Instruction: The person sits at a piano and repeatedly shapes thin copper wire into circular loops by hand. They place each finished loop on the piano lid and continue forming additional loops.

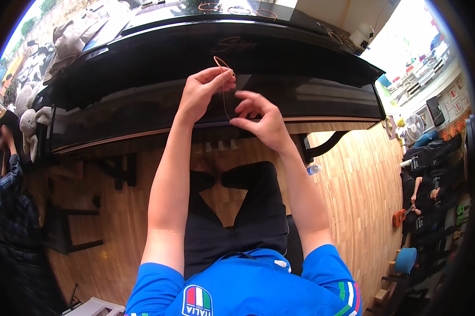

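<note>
My left hand pinches a thin copper-coloured string between thumb and fingertips, in front of the black upright piano. Part of the string loops up above the fingers. A thin length hangs down from them toward my right thumb. My right hand is just right of and below the left, its fingers apart and slightly curled. The string's lower end reaches close to the right thumb tip; whether they touch I cannot tell. More coiled strings lie on top of the piano.
Pale plush toys sit by the piano's left end. A plastic bottle is on the wooden floor right of my legs. A person is at far left; people at right are near an orange ukulele. A blue stool stands lower right.
</note>
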Action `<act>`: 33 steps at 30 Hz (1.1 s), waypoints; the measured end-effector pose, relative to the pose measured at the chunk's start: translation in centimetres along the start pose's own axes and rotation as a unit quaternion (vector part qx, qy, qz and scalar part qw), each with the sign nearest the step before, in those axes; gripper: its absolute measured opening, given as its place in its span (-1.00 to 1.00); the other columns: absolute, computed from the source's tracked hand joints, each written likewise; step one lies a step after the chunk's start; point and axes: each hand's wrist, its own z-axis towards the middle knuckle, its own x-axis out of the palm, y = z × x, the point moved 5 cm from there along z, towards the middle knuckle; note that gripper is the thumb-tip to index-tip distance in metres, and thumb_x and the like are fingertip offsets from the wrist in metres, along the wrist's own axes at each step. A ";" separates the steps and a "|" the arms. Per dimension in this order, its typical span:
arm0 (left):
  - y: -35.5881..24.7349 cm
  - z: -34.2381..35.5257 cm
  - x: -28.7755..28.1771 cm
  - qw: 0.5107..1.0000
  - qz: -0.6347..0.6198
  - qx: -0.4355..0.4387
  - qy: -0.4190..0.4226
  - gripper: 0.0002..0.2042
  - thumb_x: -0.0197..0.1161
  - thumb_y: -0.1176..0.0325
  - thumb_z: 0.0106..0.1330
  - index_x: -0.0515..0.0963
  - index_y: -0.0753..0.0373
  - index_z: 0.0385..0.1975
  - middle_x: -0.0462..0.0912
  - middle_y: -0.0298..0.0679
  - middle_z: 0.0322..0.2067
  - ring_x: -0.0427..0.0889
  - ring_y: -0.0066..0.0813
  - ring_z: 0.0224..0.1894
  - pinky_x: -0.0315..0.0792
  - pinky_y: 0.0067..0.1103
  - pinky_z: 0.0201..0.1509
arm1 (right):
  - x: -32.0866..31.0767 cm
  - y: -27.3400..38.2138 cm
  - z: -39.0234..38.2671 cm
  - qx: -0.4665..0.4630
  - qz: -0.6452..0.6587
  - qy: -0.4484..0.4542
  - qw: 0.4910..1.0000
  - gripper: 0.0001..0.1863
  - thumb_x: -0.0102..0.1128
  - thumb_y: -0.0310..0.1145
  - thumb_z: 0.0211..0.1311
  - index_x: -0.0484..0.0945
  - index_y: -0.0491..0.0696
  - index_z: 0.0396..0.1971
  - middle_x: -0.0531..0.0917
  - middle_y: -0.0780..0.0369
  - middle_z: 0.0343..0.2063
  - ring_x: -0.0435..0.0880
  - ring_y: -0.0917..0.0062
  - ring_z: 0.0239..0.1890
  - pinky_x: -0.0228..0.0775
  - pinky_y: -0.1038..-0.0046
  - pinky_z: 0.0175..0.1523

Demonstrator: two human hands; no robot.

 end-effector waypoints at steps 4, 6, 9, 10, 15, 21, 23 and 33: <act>-0.1 -0.2 -0.2 1.000 0.017 -0.011 -0.005 -0.76 0.31 0.32 0.40 0.65 0.36 -0.08 0.71 -0.20 -0.23 0.72 -0.45 -0.18 0.60 -0.56 -0.01 | 2.1 0.6 -1.0 0.122 0.152 0.040 0.980 -0.50 0.44 -0.39 0.20 0.55 -0.13 0.14 0.74 0.29 -0.34 0.64 0.73 -0.33 0.48 0.61 -0.20; 0.1 -0.1 -0.4 1.000 0.013 -0.013 -0.004 -0.73 0.30 0.31 0.40 0.64 0.36 -0.04 0.71 -0.19 -0.22 0.71 -0.46 -0.17 0.59 -0.57 -0.01 | 2.3 0.9 -1.0 0.124 0.129 0.047 0.983 -0.67 0.34 -0.41 0.30 0.63 -0.17 0.03 0.75 0.27 -0.36 0.65 0.73 -0.36 0.50 0.63 -0.26; 0.4 0.1 -0.6 1.000 0.021 0.000 -0.012 -0.72 0.29 0.31 0.41 0.63 0.37 -0.01 0.71 -0.17 -0.17 0.71 -0.46 -0.14 0.59 -0.56 0.02 | 1.5 0.6 -0.5 0.107 0.128 -0.003 0.986 -0.79 0.28 -0.42 0.34 0.71 -0.18 -0.11 0.75 0.27 -0.40 0.67 0.72 -0.38 0.49 0.65 -0.32; 0.4 0.4 -0.6 0.999 0.025 0.018 -0.016 -0.71 0.29 0.31 0.41 0.63 0.38 -0.01 0.70 -0.16 -0.15 0.70 -0.45 -0.13 0.59 -0.55 0.04 | 0.7 0.8 -0.3 0.105 0.120 -0.036 0.987 -0.81 0.29 -0.43 0.33 0.72 -0.17 -0.13 0.75 0.28 -0.41 0.68 0.71 -0.37 0.50 0.65 -0.31; 0.2 0.4 -0.2 0.998 0.042 0.045 -0.013 -0.72 0.22 0.32 0.46 0.60 0.39 0.02 0.69 -0.12 -0.08 0.70 -0.38 -0.03 0.58 -0.48 0.15 | -3.2 1.4 1.0 0.054 0.001 -0.101 0.993 -0.86 0.42 -0.44 0.20 0.75 -0.17 -0.28 0.76 0.26 -0.42 0.70 0.70 -0.37 0.51 0.63 -0.25; 0.1 0.5 0.4 0.999 0.043 0.016 0.002 -0.74 0.13 0.34 0.51 0.57 0.42 -0.01 0.70 -0.09 -0.11 0.70 -0.32 0.00 0.60 -0.46 0.13 | -6.4 1.4 2.8 0.040 -0.075 -0.166 0.982 -0.83 0.51 -0.36 0.10 0.75 -0.14 -0.41 0.74 0.26 -0.50 0.68 0.67 -0.46 0.52 0.62 -0.30; 0.2 0.5 0.6 0.999 0.046 0.016 0.002 -0.73 0.14 0.33 0.50 0.57 0.44 -0.03 0.71 -0.09 -0.15 0.72 -0.36 -0.04 0.61 -0.49 0.10 | -6.8 1.0 3.4 0.099 -0.070 -0.162 0.979 -0.80 0.53 -0.32 0.09 0.75 -0.13 -0.43 0.74 0.28 -0.51 0.66 0.69 -0.49 0.52 0.62 -0.32; 0.5 0.4 0.5 0.998 0.023 -0.004 0.054 -0.79 0.12 0.35 0.47 0.58 0.38 -0.12 0.71 -0.11 -0.24 0.74 -0.32 -0.14 0.61 -0.43 0.07 | -6.8 -4.0 3.7 0.221 0.071 -0.142 0.962 -0.71 0.60 -0.29 0.01 0.73 -0.18 -0.38 0.73 0.26 -0.49 0.65 0.68 -0.49 0.55 0.64 -0.32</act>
